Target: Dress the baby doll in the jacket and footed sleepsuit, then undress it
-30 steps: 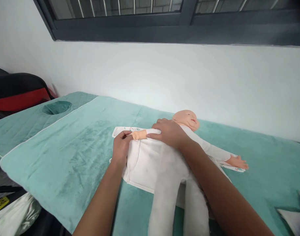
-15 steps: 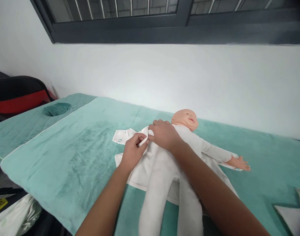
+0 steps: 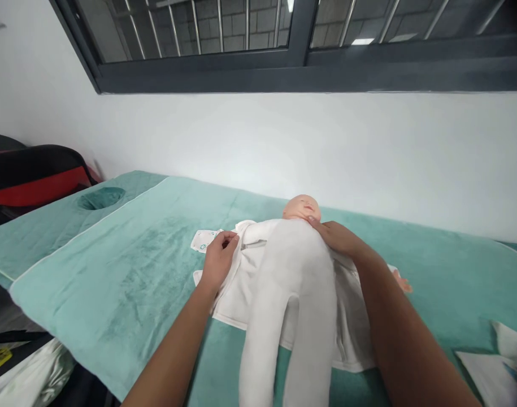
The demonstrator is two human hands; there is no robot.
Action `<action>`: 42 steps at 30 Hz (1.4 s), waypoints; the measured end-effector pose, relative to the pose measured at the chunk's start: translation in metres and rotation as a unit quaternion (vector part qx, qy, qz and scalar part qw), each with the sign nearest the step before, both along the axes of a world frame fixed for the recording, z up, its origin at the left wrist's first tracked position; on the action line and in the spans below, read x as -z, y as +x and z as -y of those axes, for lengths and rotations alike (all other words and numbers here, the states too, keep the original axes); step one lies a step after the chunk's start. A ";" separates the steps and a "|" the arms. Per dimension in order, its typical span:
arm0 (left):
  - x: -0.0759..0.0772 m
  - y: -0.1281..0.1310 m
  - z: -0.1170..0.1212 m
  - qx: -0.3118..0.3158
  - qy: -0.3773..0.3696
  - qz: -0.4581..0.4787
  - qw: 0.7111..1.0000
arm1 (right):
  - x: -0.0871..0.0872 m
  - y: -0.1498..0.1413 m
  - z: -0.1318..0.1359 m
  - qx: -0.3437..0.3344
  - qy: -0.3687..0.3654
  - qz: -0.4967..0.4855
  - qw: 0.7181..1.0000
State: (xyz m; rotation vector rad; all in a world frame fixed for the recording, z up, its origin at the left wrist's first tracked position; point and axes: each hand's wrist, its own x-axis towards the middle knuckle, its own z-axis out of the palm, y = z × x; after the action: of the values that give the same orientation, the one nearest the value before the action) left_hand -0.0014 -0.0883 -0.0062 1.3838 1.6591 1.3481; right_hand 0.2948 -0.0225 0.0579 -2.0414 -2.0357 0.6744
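Atop a spread white jacket (image 3: 237,294), a baby doll (image 3: 295,257) in white lies face up, legs stretched out. The left hand (image 3: 219,257) pinches the edge of the jacket, thumb against finger, seemingly to hold the cloth clear of the doll; the right hand (image 3: 339,238) rests at the doll's neck and shoulder, likely steadying it, though whether its hidden fingers grip cannot be told. Beneath them, a green bed (image 3: 122,271) stands along a white wall (image 3: 207,141) under a window (image 3: 194,37).
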 end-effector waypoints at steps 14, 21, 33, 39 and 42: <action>-0.048 0.043 -0.018 0.029 0.057 -0.063 0.996 | 0.016 -0.050 0.003 -0.109 0.062 -0.142 0.982; -0.106 0.059 0.063 0.124 -0.018 -0.253 0.959 | 0.021 -0.051 0.002 -0.094 0.052 -0.127 0.986; -0.010 -0.036 0.034 -0.028 -0.026 -0.480 0.877 | 0.017 -0.051 0.009 -0.061 0.037 -0.157 0.985; 0.011 -0.057 0.010 -0.057 -0.021 -0.569 0.820 | 0.020 -0.050 0.006 -0.052 0.049 -0.185 0.980; 0.010 -0.055 -0.001 -0.092 0.000 -0.574 0.814 | 0.023 -0.049 0.002 -0.056 0.075 -0.176 0.980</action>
State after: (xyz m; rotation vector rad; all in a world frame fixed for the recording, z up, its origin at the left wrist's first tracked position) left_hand -0.0568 -0.0877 -0.0161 2.3107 2.5452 0.4966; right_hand 0.2459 -0.0250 0.0345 -1.6014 -1.9369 0.8098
